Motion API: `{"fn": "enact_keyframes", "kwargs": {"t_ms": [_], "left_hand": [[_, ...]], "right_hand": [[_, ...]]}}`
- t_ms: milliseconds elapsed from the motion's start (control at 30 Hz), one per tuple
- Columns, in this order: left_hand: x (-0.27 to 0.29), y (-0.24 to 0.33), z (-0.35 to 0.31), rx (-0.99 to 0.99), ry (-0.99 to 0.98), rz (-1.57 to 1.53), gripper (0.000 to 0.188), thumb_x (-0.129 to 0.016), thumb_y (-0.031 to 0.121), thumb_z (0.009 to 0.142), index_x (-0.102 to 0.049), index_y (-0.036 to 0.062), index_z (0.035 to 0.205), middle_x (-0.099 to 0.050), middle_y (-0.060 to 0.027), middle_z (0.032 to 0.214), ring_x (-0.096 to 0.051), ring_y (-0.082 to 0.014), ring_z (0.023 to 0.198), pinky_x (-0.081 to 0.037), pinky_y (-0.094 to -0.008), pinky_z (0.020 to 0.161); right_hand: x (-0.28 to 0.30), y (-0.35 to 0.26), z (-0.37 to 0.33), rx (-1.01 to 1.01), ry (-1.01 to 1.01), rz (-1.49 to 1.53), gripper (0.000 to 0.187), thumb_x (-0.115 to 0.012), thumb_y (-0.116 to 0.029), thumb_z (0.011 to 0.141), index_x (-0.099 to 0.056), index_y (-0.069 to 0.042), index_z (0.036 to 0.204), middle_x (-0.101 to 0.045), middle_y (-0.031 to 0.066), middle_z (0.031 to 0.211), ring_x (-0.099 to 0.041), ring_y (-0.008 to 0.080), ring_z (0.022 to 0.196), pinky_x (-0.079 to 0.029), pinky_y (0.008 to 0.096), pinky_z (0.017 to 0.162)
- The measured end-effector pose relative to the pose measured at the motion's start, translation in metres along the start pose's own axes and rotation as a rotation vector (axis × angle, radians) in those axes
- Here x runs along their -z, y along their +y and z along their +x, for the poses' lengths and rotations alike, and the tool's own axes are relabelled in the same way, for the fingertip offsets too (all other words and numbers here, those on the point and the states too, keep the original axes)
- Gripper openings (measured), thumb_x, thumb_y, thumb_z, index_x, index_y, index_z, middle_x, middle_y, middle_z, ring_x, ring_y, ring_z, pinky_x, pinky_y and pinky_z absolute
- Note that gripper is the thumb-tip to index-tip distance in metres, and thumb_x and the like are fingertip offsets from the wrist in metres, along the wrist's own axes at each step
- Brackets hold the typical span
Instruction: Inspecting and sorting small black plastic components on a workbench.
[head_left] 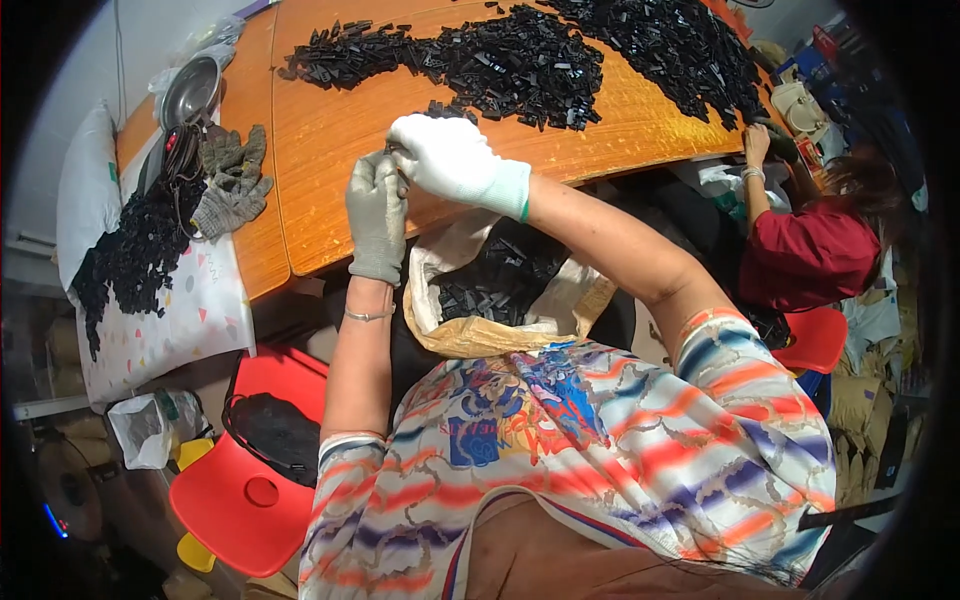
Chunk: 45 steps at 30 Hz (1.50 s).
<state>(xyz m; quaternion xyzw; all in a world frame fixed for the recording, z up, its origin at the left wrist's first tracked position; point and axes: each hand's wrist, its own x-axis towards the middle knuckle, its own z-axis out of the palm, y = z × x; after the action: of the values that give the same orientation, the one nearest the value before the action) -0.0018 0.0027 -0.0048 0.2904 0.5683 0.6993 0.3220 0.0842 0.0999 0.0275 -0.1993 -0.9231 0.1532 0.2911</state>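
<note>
My left hand, in a grey glove, is raised above the table's near edge with its fingers closed. My right hand, in a white glove, reaches across from the right and meets it, fingertips touching the left ones. Both hands pinch at the same spot; what sits between the fingers is too small and covered to name. Just beyond them, small glossy black plastic pieces lie heaped on the orange wooden table. Below the hands, an open sack with a rolled-down rim rests at my lap, holding similar black pieces.
On the left, spare work gloves, a metal bowl and a dark heap of small scraps lie on a patterned cloth. A red chair stands at lower left. A co-worker in a red top sits at the table's right.
</note>
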Motion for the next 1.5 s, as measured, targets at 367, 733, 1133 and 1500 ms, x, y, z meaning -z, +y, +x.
{"fn": "enact_keyframes", "kwargs": {"t_ms": [367,733,1133,1500], "left_hand": [[-0.019,-0.006,0.006,0.259,0.018,-0.088,0.023,-0.045,0.02,0.095,-0.046,0.011,0.074,-0.037,0.0051,0.059,-0.028,-0.0047,0.043,-0.021,-0.0224,0.038],[-0.016,0.003,0.008,0.159,-0.252,-0.168,0.02,-0.049,0.025,0.097,-0.054,0.0058,0.099,-0.055,-0.0005,0.078,-0.045,-0.0054,0.058,-0.037,-0.0175,0.05],[-0.002,-0.022,-0.04,0.443,-0.38,-0.489,0.012,-0.053,0.019,0.096,-0.053,0.0074,0.093,-0.055,-0.0009,0.076,-0.042,-0.0022,0.053,-0.032,-0.0139,0.046],[0.002,-0.009,-0.053,-0.328,-0.261,0.927,0.023,-0.059,0.02,0.087,-0.063,0.0149,0.109,-0.062,-0.0147,0.1,-0.061,-0.0327,0.091,-0.049,-0.042,0.078]], "right_hand": [[0.002,0.017,-0.01,0.094,-0.168,-0.214,0.012,-0.055,-0.014,0.078,-0.057,-0.005,0.085,-0.062,0.0153,0.074,-0.062,0.0353,0.067,-0.049,0.0446,0.057],[0.018,0.027,-0.017,-0.319,-0.048,0.086,0.026,-0.054,-0.03,0.086,-0.065,-0.011,0.102,-0.066,0.0127,0.094,-0.063,0.031,0.091,-0.05,0.0404,0.079],[0.028,0.016,-0.066,-0.563,-0.281,1.024,0.02,-0.064,-0.021,0.087,-0.065,-0.001,0.084,-0.065,0.003,0.07,-0.056,0.0064,0.06,-0.045,0.0203,0.056],[0.029,0.072,-0.034,-0.408,-0.286,0.174,0.028,-0.058,-0.034,0.085,-0.067,-0.009,0.078,-0.065,0.0107,0.072,-0.062,0.0261,0.068,-0.048,0.0357,0.063]]}}
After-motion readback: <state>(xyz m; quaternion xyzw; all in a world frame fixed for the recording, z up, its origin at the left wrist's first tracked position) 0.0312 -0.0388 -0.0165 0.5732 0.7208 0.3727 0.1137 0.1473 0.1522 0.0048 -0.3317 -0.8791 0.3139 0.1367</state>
